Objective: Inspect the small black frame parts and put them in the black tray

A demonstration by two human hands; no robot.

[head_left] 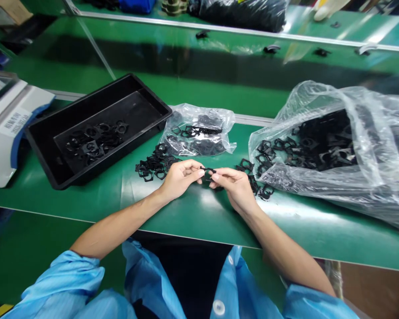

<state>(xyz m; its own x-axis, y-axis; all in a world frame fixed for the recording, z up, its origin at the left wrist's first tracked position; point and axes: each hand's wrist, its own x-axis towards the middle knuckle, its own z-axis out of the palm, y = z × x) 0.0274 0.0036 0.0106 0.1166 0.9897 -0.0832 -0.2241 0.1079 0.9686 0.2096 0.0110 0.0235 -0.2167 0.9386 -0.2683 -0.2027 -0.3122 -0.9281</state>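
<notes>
The left hand [182, 178] pinches one end of a small black part [208, 169] between thumb and fingers. The right hand [234, 184] pinches the other end in the same way, so the part is between both hands, above the green table [186, 212]. Just beyond the left hand lies a pile of black parts [153, 165], touching a small clear bag [216, 117]. Farther left, a black tray [133, 104] contains similar pieces. Beside the right hand, a large clear bag [379, 128] lies with its parts near the opening.

Light-blue shirt [249, 294], white buttons [218, 307]
</notes>
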